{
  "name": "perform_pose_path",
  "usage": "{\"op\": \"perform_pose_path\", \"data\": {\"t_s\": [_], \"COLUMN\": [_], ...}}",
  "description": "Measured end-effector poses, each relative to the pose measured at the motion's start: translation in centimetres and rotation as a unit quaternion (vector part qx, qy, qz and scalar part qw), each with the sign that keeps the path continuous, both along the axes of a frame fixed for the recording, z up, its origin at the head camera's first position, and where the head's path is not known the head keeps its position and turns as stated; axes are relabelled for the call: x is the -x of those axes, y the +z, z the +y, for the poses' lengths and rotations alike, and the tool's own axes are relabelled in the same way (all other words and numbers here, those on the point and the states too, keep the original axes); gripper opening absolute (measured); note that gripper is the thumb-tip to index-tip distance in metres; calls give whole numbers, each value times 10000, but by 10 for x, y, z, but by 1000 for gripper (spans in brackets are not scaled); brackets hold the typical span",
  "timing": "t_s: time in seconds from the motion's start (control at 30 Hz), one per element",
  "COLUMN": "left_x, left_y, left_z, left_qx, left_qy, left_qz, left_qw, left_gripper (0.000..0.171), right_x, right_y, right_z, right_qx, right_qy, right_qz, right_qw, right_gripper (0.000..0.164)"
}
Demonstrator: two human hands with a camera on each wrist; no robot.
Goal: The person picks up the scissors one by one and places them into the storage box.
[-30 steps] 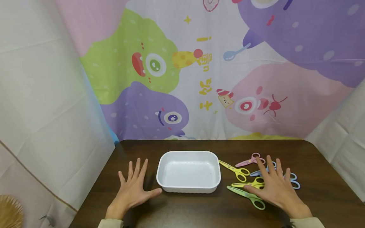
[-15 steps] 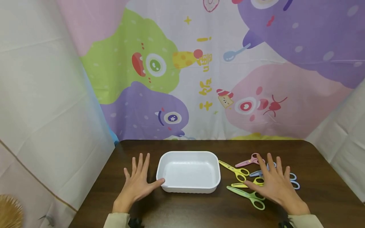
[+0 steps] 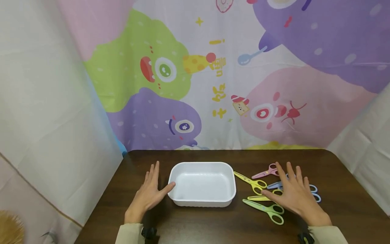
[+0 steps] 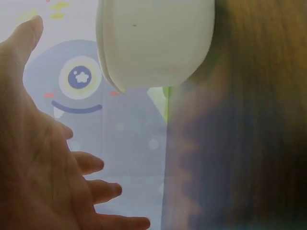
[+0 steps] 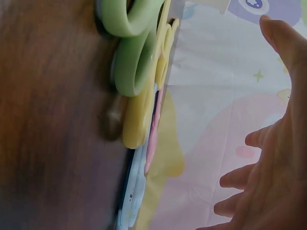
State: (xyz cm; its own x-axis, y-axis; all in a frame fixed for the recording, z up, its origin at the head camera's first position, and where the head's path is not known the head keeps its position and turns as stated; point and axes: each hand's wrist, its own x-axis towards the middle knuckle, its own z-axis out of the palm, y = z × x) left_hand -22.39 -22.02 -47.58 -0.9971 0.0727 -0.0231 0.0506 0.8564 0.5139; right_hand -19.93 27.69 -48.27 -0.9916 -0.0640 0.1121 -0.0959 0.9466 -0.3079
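A white rectangular tray (image 3: 201, 184) stands on the table. My left hand (image 3: 147, 196) hovers at its left side, fingers extended and thumb over the rim in the head view; the left wrist view shows a gap between that hand (image 4: 53, 163) and the tray (image 4: 158, 43). My right hand (image 3: 297, 198) is held with fingers spread above several scissors, holding nothing. Under and beside it lie pink scissors (image 3: 262, 174), yellow scissors (image 3: 249, 180), a second yellow pair (image 3: 257, 198), green scissors (image 3: 263, 207) and blue scissors (image 3: 275, 185). The hand partly hides the blue handles (image 3: 315, 197).
The dark wooden table (image 3: 195, 227) has a rounded back edge, with a cartoon-print curtain (image 3: 225, 135) hanging behind it. Pale cloth (image 3: 61, 118) encloses the left side and more the right. A straw-coloured object (image 3: 10, 227) shows at the lower left.
My left hand has moved right and slightly up toward the tray and turned more edge-on. The right hand has shifted only slightly; tray and scissors stay in place.
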Motion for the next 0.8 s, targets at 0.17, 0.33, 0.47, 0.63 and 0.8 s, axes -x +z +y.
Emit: {"op": "perform_pose_path", "data": {"t_s": [0.17, 0.33, 0.47, 0.63, 0.8], "left_x": [2, 2, 2, 5, 9], "left_y": [0, 1, 0, -2, -5], "left_z": [2, 3, 4, 7, 10], "left_qx": [-63, -79, -62, -78, -154], "left_qy": [87, 131, 135, 88, 22], "left_qz": [-105, -171, -179, -160, -220], "left_qw": [9999, 9997, 9997, 9998, 9996], "left_gripper": [104, 101, 102, 104, 107], "right_x": [2, 6, 6, 6, 10], "right_y": [0, 1, 3, 3, 1], "right_z": [5, 10, 16, 25, 31], "right_qx": [104, 136, 192, 237, 278], "right_qy": [-23, -40, -73, -132, -126], "right_qz": [-51, -68, -45, -36, -8], "right_qw": [9999, 9999, 9998, 9996, 9995], "right_gripper": [119, 120, 120, 121, 122]}}
